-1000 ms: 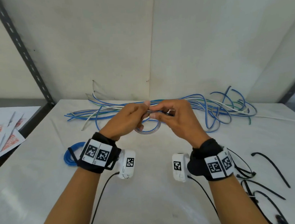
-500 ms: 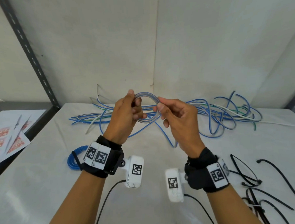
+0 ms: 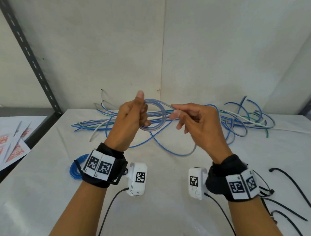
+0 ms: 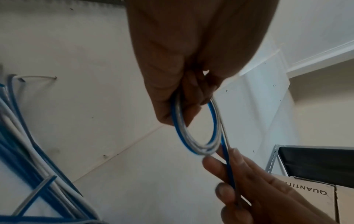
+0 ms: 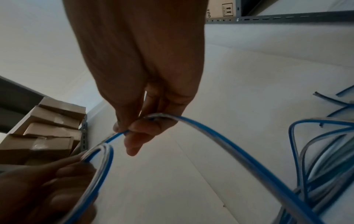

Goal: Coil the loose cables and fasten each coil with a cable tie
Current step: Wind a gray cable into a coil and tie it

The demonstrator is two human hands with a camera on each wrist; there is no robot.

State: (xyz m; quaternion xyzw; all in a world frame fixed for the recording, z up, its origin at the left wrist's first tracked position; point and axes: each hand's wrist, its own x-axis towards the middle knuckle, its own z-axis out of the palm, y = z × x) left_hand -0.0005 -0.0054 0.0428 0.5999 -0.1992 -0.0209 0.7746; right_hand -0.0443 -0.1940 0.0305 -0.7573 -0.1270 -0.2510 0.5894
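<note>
A blue and clear cable coil (image 3: 160, 116) (image 4: 193, 128) (image 5: 99, 165) hangs in the air above the table. My left hand (image 3: 133, 115) (image 4: 184, 84) grips its left side, thumb up. To its right, my right hand (image 3: 188, 120) (image 5: 138, 125) pinches the cable's loose run (image 5: 220, 139) between thumb and forefinger, just beside the coil. That run drops to the table and loops back (image 3: 170, 149) toward the pile of loose blue and white cables (image 3: 240, 121) along the wall. Black cable ties (image 3: 293, 185) lie at the right.
A tied blue coil (image 3: 76, 168) lies on the white table (image 3: 164, 215) behind my left wrist. Printed sheets (image 3: 8, 147) lie on a lower surface at the left. A slotted metal upright (image 3: 32, 59) stands at the back left. Cardboard boxes (image 5: 47, 128) sit on shelving.
Both hands have risen from low over the table, carrying the coil up. My right hand has shifted right along the loose run.
</note>
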